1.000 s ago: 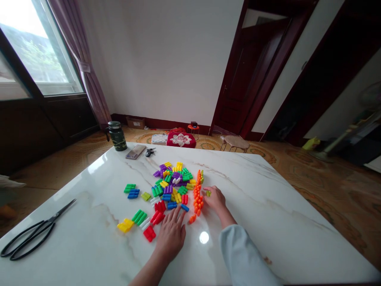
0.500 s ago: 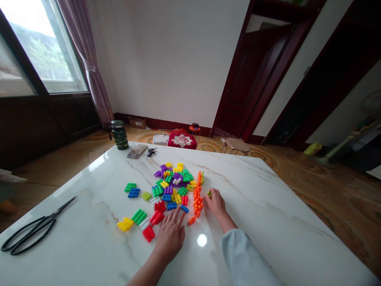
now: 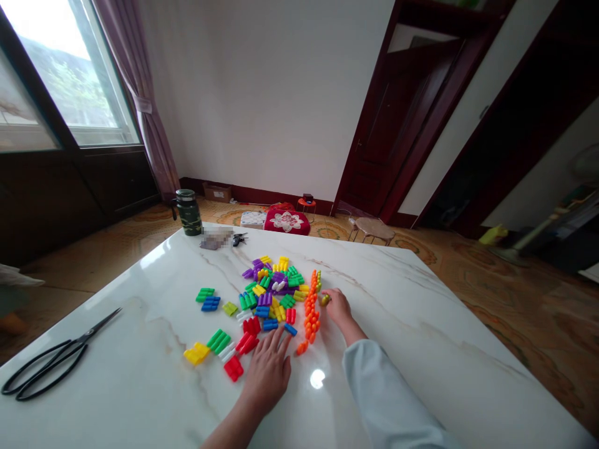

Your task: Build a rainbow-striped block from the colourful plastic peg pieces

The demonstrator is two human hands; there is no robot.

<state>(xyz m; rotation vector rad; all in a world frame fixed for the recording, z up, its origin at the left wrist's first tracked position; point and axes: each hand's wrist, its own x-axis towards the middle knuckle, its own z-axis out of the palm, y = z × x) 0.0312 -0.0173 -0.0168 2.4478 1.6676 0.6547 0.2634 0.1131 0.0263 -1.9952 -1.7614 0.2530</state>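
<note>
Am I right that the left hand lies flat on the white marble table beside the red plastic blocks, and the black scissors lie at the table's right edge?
Not quite. The head view shows the black scissors at the left edge of the white marble table; the left hand does lie flat beside the red plastic blocks.

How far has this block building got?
Done: a long orange chain lies joined on the table. In hand: the right hand holds a small yellow-green piece beside it; the left hand rests flat. Left: the loose pile is unjoined.
</note>
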